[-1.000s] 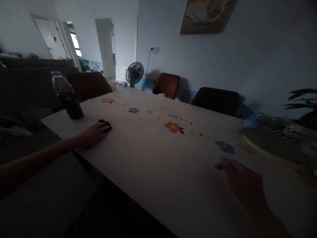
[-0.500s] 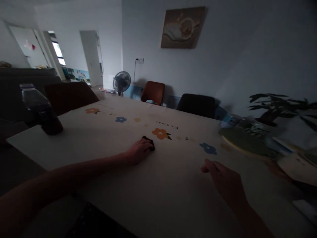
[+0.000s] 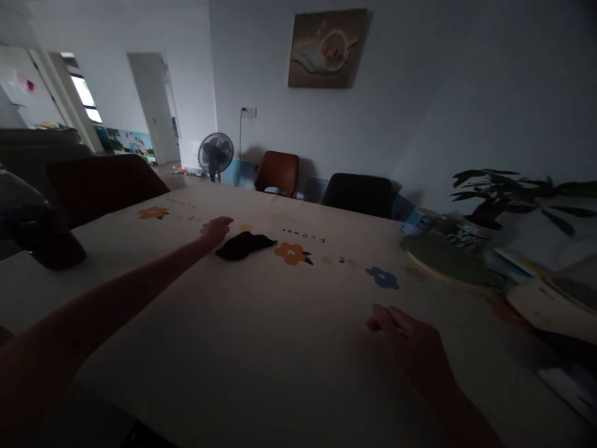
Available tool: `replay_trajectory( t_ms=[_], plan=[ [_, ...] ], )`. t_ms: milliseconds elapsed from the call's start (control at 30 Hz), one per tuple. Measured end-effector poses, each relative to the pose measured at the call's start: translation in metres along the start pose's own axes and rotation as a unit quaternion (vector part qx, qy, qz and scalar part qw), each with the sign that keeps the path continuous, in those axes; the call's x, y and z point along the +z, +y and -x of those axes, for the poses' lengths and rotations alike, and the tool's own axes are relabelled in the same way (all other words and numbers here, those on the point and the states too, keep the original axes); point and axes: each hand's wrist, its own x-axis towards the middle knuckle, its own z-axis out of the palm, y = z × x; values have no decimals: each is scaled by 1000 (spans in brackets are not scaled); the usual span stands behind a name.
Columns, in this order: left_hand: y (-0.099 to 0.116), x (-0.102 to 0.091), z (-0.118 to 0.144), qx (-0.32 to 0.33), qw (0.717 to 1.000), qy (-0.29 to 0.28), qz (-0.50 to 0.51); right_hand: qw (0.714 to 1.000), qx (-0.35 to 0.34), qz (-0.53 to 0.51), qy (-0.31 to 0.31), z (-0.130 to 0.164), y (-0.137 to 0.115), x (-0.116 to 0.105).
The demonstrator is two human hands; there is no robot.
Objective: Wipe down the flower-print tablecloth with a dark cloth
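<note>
- The bottle [image 3: 35, 227] at far left was cut by the frame's edge and blurred, its top out of view.
- The right hand [image 3: 413, 345] lay in deep shadow, fingers hard to separate; its forearm ran off the bottom edge.
- The things by the plant [image 3: 508, 193] were smeared, their kinds unreadable.
- The dark cloth [image 3: 243, 245] showed no texture.
</note>
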Motion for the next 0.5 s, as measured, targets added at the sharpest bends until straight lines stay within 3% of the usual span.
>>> replay_trajectory(
  t_ms=[133, 267, 367, 500],
  plan=[
    [-1, 20, 11, 98, 994, -48, -32, 999, 2, -8, -32, 1, 1, 3],
    [2, 41, 9, 194, 965, -125, -129, 999, -10, -9, -46, 1, 12, 3],
    [-9, 42, -16, 158, 962, -131, -181, 999, -12, 1, -46, 2, 18, 2],
    [-38, 24, -58, 32, 975, -75, -205, 999, -9, 6, -49, 2, 16, 1]
  ],
)
